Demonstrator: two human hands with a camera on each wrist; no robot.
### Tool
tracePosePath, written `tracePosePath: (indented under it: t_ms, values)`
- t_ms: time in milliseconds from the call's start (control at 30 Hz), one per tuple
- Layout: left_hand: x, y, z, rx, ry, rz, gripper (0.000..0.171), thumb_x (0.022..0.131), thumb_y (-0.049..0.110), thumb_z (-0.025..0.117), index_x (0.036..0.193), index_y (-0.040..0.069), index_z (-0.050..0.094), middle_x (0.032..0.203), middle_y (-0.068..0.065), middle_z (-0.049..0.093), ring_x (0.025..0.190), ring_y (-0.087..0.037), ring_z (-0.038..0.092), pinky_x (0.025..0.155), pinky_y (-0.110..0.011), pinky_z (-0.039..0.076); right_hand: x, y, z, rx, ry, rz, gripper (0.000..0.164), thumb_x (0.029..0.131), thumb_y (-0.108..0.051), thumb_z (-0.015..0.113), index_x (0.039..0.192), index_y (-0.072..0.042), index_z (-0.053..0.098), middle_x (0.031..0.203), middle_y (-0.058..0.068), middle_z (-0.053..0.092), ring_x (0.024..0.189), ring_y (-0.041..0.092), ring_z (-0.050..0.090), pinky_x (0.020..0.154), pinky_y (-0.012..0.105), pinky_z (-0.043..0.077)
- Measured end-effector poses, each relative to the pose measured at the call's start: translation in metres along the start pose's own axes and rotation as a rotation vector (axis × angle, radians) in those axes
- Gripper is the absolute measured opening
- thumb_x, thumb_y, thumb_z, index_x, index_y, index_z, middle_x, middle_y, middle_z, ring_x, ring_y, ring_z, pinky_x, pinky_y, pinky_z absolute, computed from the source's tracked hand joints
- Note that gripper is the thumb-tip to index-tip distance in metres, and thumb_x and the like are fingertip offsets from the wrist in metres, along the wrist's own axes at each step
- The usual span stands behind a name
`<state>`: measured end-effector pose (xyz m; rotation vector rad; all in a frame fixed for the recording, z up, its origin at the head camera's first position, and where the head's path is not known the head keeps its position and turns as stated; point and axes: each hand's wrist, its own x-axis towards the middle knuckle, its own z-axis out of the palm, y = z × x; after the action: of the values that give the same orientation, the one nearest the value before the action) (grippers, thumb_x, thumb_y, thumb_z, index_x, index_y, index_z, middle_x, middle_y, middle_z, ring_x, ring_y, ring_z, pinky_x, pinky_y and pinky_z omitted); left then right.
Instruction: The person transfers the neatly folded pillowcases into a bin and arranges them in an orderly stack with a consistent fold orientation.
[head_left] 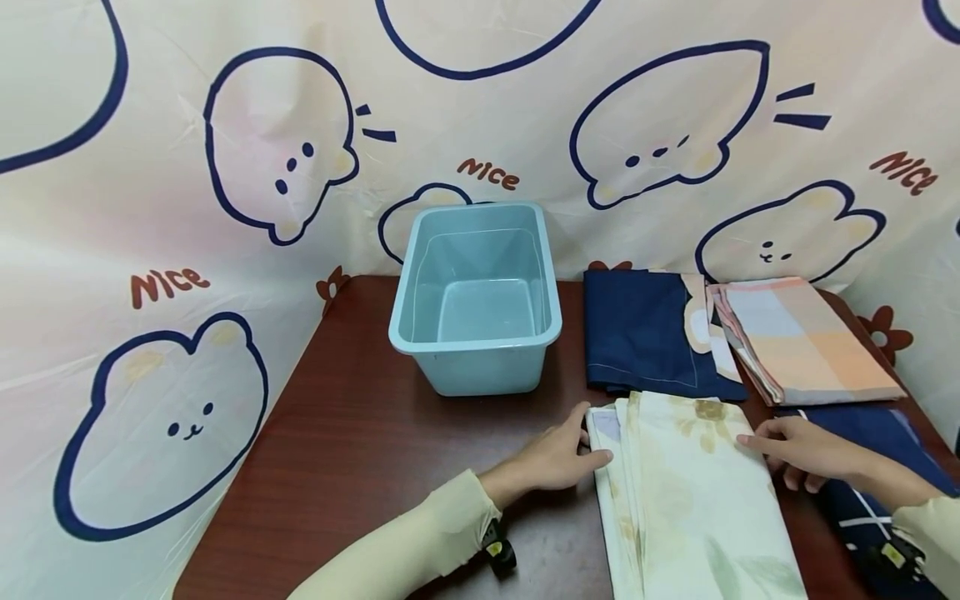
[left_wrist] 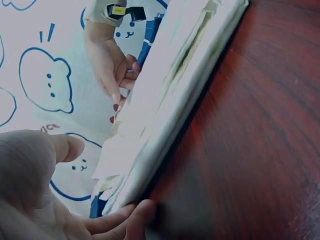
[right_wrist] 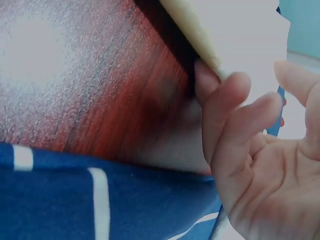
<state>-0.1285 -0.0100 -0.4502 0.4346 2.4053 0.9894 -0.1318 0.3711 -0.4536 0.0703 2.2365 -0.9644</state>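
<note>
The folded cream cloth (head_left: 712,500) with a faded floral print lies flat on the dark red bench (head_left: 352,450), directly before the person. Its long axis runs away from the body, the far end leaning slightly left; the near end passes out of the head view. The far short edge points toward the folded navy cloth (head_left: 637,333), and the stacked folds show along the left long side. The left hand (head_left: 547,458) is at the far left corner, fingertips touching it, its grip apart with the thumb spread. The right hand (head_left: 813,450) is at the right long edge near the far end, fingers loosely bent, its grip also apart. The blue basin (head_left: 480,371) stands beyond, to the left; the checked cloth (head_left: 817,342) lies beyond, to the right.
</note>
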Motion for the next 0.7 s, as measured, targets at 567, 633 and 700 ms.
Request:
tracePosePath:
  t_ms: [567, 633, 700]
  values:
    - [0.003, -0.01, 0.002, -0.522, -0.173, -0.136, 0.04, 0.103, 0.035, 0.056, 0.13, 0.007, 0.065, 0.091, -0.007, 0.076, 0.065, -0.015, 0.073, 0.044, -0.021, 0.05, 0.008, 0.024, -0.009, 0.229, -0.354, -0.182, 0.031, 0.109, -0.025, 0.047, 0.111, 0.003, 0.062, 0.071, 0.0, 0.066, 0.059, 0.006, 0.061, 0.053, 0.021, 0.05]
    - [0.004, -0.011, 0.002, -0.543, -0.19, -0.156, 0.041, 0.102, 0.035, 0.056, 0.13, 0.006, 0.065, 0.092, -0.008, 0.077, 0.068, -0.017, 0.074, 0.045, -0.02, 0.05, 0.009, 0.027, -0.011, 0.254, -0.393, -0.212, 0.029, 0.109, -0.021, 0.045, 0.11, 0.003, 0.061, 0.071, 0.0, 0.066, 0.059, 0.006, 0.059, 0.054, 0.021, 0.05]
    - [0.005, -0.01, 0.003, -0.567, -0.212, -0.178, 0.043, 0.102, 0.036, 0.057, 0.13, 0.005, 0.064, 0.095, -0.008, 0.076, 0.071, -0.019, 0.076, 0.046, -0.02, 0.051, 0.01, 0.029, -0.012, 0.276, -0.424, -0.221, 0.028, 0.109, -0.019, 0.044, 0.105, 0.001, 0.062, 0.071, -0.002, 0.066, 0.057, 0.004, 0.057, 0.054, 0.02, 0.049]
